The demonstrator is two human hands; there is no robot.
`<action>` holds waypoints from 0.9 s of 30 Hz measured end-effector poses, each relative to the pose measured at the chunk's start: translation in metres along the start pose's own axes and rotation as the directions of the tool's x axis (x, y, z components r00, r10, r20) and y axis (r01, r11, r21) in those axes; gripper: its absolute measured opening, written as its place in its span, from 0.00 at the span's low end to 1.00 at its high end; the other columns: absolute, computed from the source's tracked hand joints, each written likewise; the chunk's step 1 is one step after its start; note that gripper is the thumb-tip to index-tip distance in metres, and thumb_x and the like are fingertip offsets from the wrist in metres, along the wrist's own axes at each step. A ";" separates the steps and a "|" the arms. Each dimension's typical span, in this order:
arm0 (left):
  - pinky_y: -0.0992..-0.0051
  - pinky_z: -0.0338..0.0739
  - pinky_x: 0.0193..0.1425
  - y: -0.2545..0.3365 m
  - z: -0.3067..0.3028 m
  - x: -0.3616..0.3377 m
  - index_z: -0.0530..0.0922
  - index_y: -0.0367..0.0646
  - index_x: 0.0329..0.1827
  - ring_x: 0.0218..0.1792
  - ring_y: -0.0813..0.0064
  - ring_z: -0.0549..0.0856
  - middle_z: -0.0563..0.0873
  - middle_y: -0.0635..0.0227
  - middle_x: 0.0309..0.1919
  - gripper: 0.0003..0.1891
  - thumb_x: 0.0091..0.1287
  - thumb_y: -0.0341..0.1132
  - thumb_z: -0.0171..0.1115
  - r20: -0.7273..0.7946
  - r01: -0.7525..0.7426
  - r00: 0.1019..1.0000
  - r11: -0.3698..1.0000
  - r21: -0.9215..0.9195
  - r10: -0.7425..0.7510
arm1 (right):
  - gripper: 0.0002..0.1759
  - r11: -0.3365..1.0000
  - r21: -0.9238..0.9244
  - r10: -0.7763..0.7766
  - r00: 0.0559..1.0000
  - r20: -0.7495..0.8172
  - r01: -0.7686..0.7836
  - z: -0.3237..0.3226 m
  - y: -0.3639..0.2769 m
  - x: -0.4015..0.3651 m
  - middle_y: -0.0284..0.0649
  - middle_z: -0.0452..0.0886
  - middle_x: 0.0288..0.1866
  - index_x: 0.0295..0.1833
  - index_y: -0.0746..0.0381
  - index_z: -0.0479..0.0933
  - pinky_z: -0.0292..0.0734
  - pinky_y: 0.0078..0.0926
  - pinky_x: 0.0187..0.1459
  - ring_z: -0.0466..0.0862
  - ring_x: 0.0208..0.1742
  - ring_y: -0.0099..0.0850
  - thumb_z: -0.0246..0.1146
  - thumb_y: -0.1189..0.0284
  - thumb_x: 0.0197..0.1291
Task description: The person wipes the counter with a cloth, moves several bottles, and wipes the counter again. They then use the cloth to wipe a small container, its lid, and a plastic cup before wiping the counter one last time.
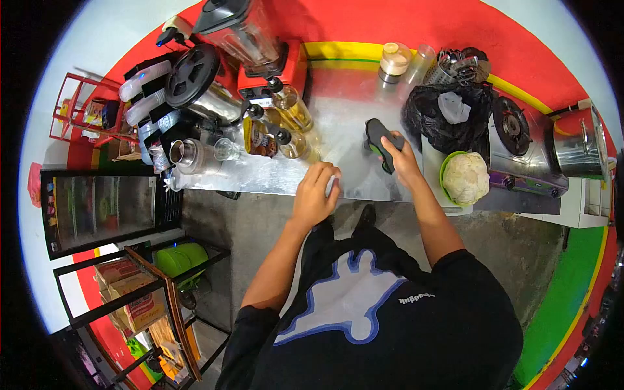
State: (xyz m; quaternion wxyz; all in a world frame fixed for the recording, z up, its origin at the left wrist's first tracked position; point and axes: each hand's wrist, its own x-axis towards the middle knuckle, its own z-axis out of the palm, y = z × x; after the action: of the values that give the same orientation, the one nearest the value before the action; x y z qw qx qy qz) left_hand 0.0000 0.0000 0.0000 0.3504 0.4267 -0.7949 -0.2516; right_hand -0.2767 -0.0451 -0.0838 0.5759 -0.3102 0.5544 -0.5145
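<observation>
My right hand (404, 162) grips a black elongated object with a small green part (380, 142), held over the steel worktop (348, 110); I cannot make out its kind. At the front edge of the worktop is my left hand (316, 194), its fingers curled closed. Something pale shows by its thumb, too small to name. Right of my right hand, a cauliflower (467, 178) sits in a green bowl (444, 174) on a white board. Pump bottles (292, 144) with yellowish liquid stand beyond my left hand.
A blender (250, 49) and a steel pot with a black lid (195, 81) stand at back left. A black plastic bag (426, 114) lies near the gas stove (520, 146). At the back are a jar (394, 62) and a utensil holder (455, 68). A black rack (166, 286) stands lower left.
</observation>
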 end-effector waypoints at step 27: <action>0.54 0.68 0.82 -0.096 0.023 -0.132 0.74 0.41 0.79 0.80 0.48 0.71 0.74 0.54 0.80 0.37 0.62 0.25 0.69 0.164 0.318 0.906 0.884 0.343 -0.390 | 0.17 0.731 -0.557 -0.259 0.915 0.308 0.394 -0.034 0.053 -0.097 0.49 0.89 0.62 0.48 0.66 0.86 0.76 0.39 0.72 0.85 0.69 0.48 0.63 0.88 0.52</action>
State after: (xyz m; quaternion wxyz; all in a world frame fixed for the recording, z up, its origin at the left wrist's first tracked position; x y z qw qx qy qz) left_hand 0.0818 0.0659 -0.1273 0.1335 0.5832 -0.7671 -0.2316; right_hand -0.2824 0.0677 -0.1087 0.4002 -0.6239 0.5624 -0.3665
